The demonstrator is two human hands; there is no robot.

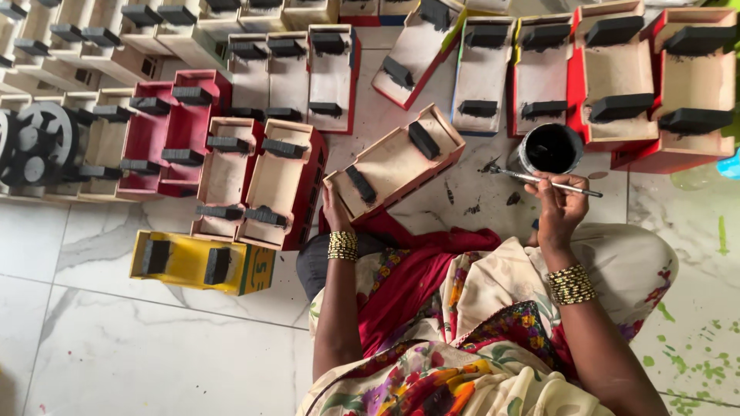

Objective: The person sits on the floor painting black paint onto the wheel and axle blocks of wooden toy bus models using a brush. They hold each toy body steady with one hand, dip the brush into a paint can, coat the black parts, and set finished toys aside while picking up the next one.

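Note:
My left hand (pixel 334 209) grips the near end of an upturned wooden toy vehicle (pixel 395 159) with red sides and two black axle blocks, held tilted just above my lap. My right hand (pixel 561 206) holds a thin paintbrush (pixel 539 179) whose black-tipped bristles point left, beside a small tin of black paint (pixel 549 149) on the floor. Both wrists wear gold bangles.
Many upturned wooden toy vehicles with black blocks lie in rows on the marble floor, red ones (pixel 173 131) at left, red and coloured ones (pixel 617 85) at the back right. A yellow one (pixel 202 262) lies near left. Black wheels (pixel 38 142) sit far left. Green paint spots (pixel 694 362) mark the floor at right.

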